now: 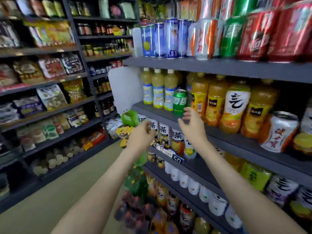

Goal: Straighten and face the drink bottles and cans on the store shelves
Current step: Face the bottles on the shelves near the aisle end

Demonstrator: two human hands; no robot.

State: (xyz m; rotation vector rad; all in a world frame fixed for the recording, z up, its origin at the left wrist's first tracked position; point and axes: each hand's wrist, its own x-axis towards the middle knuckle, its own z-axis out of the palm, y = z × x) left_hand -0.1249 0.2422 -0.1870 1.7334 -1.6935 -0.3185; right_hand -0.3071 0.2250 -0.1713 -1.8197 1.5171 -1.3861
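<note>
the green can (179,102) stands upright near the front edge of the middle shelf (152,109), out of place among bottles: pale lemon drink bottles (158,89) just to its left and behind, orange juice bottles (216,102) to its right. its label looks turned slightly off from square, though blur makes this hard to judge.

the person's right hand (191,123) hovers just below and to the right of the can, fingers spread and curled, thumb apart from them, holding nothing; the fingertips (186,109) are close to the can's base but whether they touch it cannot be told. the left hand (141,135) hangs lower, in front of the tea bottles (163,132) on the shelf beneath, fingers loosely bent and empty.

the can is probably a thin aluminium shell. if full, it should be fairly heavy for its size and stiff under a light squeeze; if empty, it would dent easily and tip at a nudge. its painted wall is smooth and likely slippery. the sensible hold is around the mid-body, thumb on one side and fingers opposite, so it can be turned on its base or lifted without toppling the neighbours. pinching the top rim would give less control. the plastic bottles beside it would yield more and are top-heavy, so they are better gripped at the waist.
</note>
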